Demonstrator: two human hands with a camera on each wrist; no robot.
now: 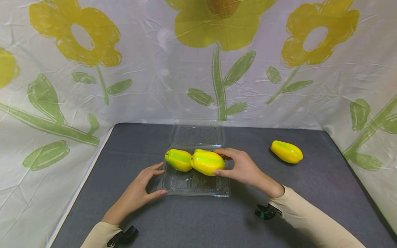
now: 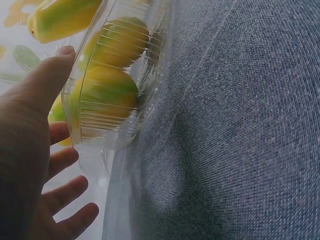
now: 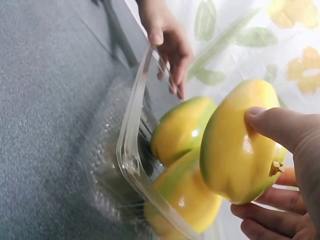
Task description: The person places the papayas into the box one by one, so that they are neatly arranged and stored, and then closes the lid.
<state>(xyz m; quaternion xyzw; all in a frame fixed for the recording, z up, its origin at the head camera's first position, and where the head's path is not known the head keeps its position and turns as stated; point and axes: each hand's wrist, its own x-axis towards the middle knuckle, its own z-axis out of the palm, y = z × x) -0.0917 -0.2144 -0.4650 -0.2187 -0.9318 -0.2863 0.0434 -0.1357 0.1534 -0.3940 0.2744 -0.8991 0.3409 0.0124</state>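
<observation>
A clear plastic clamshell box [image 1: 198, 189] stands on the grey table, its lid [image 1: 198, 136] folded back. Inside lie a yellow-green papaya [image 1: 177, 160] at the left and a second papaya [image 3: 185, 195], mostly hidden in the head view. My right hand [image 1: 245, 168] grips another papaya [image 3: 240, 142] between thumb and fingers, just above the box. In the right wrist view its stem end points toward the palm. At the box's left side, my left hand [image 1: 139, 191] touches the rim with relaxed, spread fingers [image 2: 67, 192].
One more papaya [image 1: 286, 152] lies on the table to the right, apart from the box. A flower-printed cloth [image 1: 149, 86] hangs behind the table [image 1: 124, 151] and along both sides. Dark bands with cameras [image 1: 268, 211] sit at the wrists.
</observation>
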